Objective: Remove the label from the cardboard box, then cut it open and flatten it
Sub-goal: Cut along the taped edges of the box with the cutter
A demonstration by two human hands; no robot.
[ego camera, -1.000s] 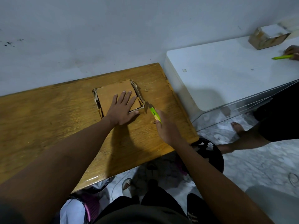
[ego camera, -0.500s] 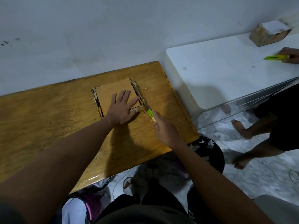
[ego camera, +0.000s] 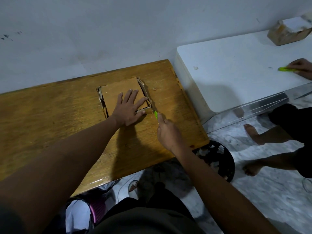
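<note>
Mostly the view is filled by a wooden table, seen from above, with a white wall behind it and a white table to its right. On the wooden table, toward the far right part of the top, lies a brown cardboard box, pressed low, its side walls splayed out at its left and right edges. No label shows on its upper face.

The step in hand appears to be the cutting. The left hand lies palm down on the box, fingers spread and pointing toward one o'clock, the thumb resting on the box's near right corner. The right hand is closed around a green knife, held like a pen. The knife points toward eleven o'clock, and its tip sits just beside the box's near right corner, at about four o'clock from the left thumb; whether the blade touches the cardboard cannot be told.

The next move likely calls for drawing the blade along the right wall's fold while the left hand keeps the box from sliding, with the thumb kept clear of the blade's path.

At three o'clock, another person's hand holds a second green knife on the white table, near another box.
</note>
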